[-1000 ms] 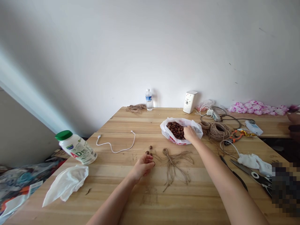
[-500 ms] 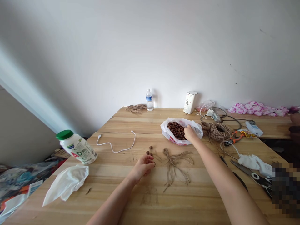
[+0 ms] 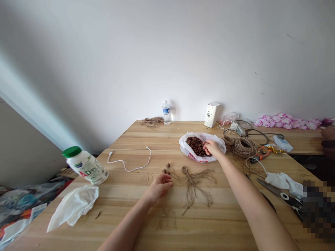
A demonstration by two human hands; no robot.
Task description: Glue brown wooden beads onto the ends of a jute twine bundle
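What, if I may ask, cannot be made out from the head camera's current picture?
All in the head view:
Left hand: whether it holds anything; its curled fingers hide the grip.
Right hand: whether it pinches any brown pieces; its fingers block the view.
Plastic bag: its bottom, covered by brown pieces.
Scissors: handle ends, hidden by a pixelated patch.
White bottle: fine print, too small.

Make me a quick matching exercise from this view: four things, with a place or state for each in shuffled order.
Things:
1. right hand
2. left hand
3. knotted twine bundle
4. water bottle

Places or states:
A. Flat on the wooden table, strands splayed out
B. Upright in front of the wall
C. At the open white plastic bag
D. Close beside the loose brown nut-like pieces, fingers curled

Pairs: 1-C, 2-D, 3-A, 4-B
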